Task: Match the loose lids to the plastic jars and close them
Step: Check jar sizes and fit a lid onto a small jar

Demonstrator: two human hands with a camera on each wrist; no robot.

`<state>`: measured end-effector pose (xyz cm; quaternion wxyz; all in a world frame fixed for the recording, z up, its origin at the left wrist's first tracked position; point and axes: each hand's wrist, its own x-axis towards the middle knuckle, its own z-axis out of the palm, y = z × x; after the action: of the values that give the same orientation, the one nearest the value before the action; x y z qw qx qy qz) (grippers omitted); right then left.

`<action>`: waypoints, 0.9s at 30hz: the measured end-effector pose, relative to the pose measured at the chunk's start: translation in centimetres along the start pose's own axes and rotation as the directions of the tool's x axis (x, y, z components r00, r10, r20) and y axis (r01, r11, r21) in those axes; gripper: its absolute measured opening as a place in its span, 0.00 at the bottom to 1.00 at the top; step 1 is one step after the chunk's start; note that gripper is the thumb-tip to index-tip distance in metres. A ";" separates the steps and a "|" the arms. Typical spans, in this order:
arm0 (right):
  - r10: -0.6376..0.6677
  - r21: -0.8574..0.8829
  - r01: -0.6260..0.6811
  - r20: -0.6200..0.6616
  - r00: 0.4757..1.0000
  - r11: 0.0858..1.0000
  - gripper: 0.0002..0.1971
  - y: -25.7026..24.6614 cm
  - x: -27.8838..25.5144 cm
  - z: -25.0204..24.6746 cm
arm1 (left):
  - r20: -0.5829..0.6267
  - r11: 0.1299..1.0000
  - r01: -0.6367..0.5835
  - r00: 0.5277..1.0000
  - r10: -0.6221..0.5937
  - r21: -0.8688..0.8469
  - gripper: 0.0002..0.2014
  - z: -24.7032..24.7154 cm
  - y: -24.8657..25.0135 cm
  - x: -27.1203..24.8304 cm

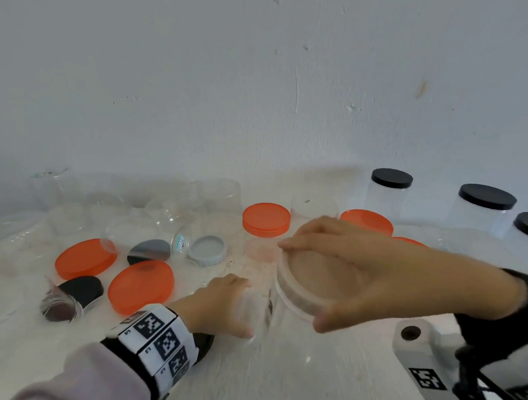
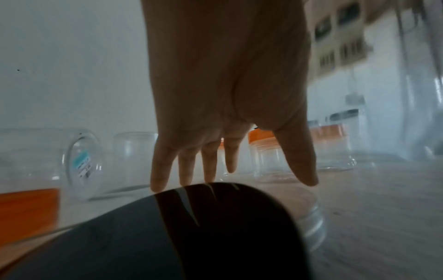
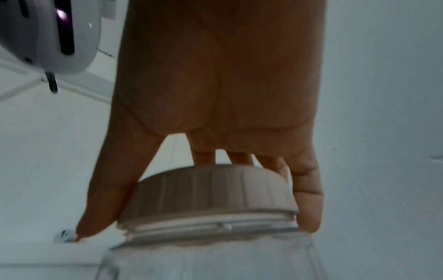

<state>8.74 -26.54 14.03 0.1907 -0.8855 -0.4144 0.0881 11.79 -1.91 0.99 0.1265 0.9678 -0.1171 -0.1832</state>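
The right hand (image 1: 374, 274) curls thumb and fingers round a pale ribbed round plastic lid (image 3: 210, 197) sitting on a clear plastic jar (image 1: 285, 309) near the front of the white tabletop (image 1: 279, 373); this looks like the screwing-down step. Just left of that jar, the left hand (image 1: 221, 307) is spread, apparently reaching to steady it. Next: brace the jar, twist the lid tight. Farther left lie loose orange round lids (image 1: 141, 285).
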 end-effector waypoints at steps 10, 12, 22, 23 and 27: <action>0.052 -0.170 -0.139 -0.436 0.899 0.976 0.45 3.0 9.9 -8.0 | 0.277 0.998 -0.051 0.960 0.041 0.030 0.57 -0.3 -2.6 1.0; 0.106 -0.173 -0.194 -0.416 0.903 0.966 0.45 4.6 13.0 -7.8 | 0.296 0.996 -0.071 0.954 0.054 0.047 0.59 -0.3 -2.7 1.1; 0.351 -0.243 -0.414 -0.262 0.899 0.877 0.45 8.2 24.1 -5.8 | 0.255 0.987 -0.140 0.960 0.115 0.079 0.53 -0.5 -3.0 1.4; 0.369 -0.260 -0.432 -0.256 0.893 0.864 0.44 8.3 24.8 -5.5 | 0.244 0.988 -0.136 0.963 0.114 0.074 0.52 -0.5 -3.1 1.4; 0.416 -0.282 -0.477 -0.249 0.874 0.833 0.41 9.2 26.7 -4.6 | 0.218 0.992 -0.116 0.971 0.102 0.051 0.51 -0.7 -3.6 1.2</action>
<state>33.71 -12.64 14.53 0.0477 -0.9813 -0.1854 -0.0207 13.79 1.33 0.20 0.0925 0.9380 -0.1887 -0.2756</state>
